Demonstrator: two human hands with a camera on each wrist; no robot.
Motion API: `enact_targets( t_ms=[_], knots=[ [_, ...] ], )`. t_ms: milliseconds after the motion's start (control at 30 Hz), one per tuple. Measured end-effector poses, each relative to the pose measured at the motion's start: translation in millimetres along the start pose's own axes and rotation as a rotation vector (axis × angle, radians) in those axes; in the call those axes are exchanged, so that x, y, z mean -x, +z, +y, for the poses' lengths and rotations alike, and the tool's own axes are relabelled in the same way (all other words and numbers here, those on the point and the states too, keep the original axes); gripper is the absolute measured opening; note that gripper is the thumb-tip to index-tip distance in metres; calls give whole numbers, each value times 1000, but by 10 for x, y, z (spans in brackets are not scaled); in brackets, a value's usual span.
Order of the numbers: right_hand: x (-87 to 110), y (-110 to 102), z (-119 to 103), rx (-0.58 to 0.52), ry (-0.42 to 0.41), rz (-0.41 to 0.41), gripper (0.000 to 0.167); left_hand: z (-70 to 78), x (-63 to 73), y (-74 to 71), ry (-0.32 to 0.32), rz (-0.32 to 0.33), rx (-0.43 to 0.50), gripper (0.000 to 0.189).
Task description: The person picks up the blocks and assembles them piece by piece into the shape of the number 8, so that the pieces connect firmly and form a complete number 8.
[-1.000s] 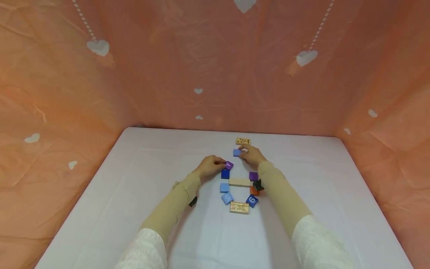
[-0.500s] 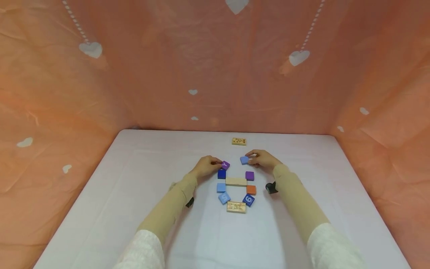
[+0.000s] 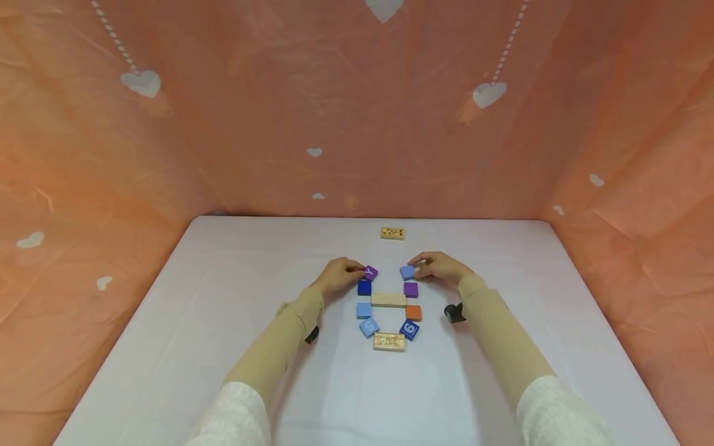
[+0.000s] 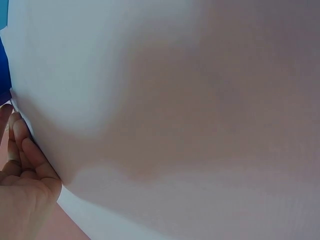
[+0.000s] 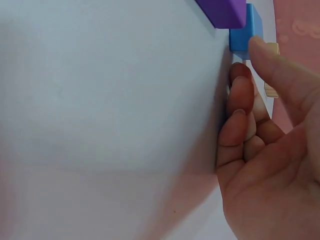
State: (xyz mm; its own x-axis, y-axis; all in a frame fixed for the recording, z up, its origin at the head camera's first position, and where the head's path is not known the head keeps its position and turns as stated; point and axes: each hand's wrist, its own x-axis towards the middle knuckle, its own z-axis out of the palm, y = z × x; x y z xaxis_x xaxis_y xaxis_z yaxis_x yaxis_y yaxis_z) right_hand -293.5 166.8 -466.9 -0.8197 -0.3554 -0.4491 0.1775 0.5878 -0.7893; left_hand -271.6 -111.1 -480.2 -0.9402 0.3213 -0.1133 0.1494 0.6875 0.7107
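In the head view my left hand (image 3: pixel 336 274) pinches a purple block (image 3: pixel 370 272) marked with a white Y, set at a slant just beyond a dark blue block (image 3: pixel 364 287). Across from it, my right hand (image 3: pixel 443 267) holds a light blue block (image 3: pixel 407 272) between thumb and fingers, slightly beyond a second purple block (image 3: pixel 411 290). The right wrist view shows the thumb and fingertips at the edge of this light blue block (image 5: pixel 245 35). The left wrist view catches curled fingers (image 4: pixel 22 132) near a dark blue block (image 4: pixel 4 70); the Y block is hidden there.
A plain wooden plank (image 3: pixel 388 300) bridges the two block columns. Nearer lie a light blue block (image 3: pixel 363 311), an orange block (image 3: pixel 413 313), two slanted numbered blocks (image 3: pixel 369 327) and a printed wooden plank (image 3: pixel 389 342). Another printed plank (image 3: pixel 393 233) lies near the far table edge.
My right hand has brought the light blue block from near the far printed plank toward me and rightward, close to the purple block. My left hand stays on the Y block. The head view shifts slightly.
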Motion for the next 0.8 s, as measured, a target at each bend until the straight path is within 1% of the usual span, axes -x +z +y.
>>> enact_targets(
  t_ms=[67, 100, 200, 367, 467, 533, 633, 733, 800],
  knots=[
    [14, 2, -1, -6, -9, -2, 40, -5, -5, 0, -5, -3, 5, 24],
    [51, 4, -31, -5, -16, -6, 40, -8, -9, 0, -9, -5, 6, 24],
    [57, 5, -28, -12, -22, -9, 40, -16, -14, -1, -15, -9, 7, 24],
    [40, 16, 53, -7, -17, -5, 40, -12, -1, 36, -10, -4, 15, 23],
    [69, 20, 88, 5, -15, -5, 39, -13, 2, 72, -14, -17, 22, 23],
    [82, 19, 97, 17, -23, -6, 38, -18, 2, 87, -6, -23, 17, 24],
    [84, 13, 86, 23, -49, -10, 38, -27, -2, 81, -4, -13, 15, 23],
    [72, 14, 59, 22, -60, -10, 39, -26, -5, 55, -7, 2, 17, 23],
    [62, 17, 45, 23, -62, -12, 39, -21, -7, 35, -16, 1, 18, 23]
  ],
)
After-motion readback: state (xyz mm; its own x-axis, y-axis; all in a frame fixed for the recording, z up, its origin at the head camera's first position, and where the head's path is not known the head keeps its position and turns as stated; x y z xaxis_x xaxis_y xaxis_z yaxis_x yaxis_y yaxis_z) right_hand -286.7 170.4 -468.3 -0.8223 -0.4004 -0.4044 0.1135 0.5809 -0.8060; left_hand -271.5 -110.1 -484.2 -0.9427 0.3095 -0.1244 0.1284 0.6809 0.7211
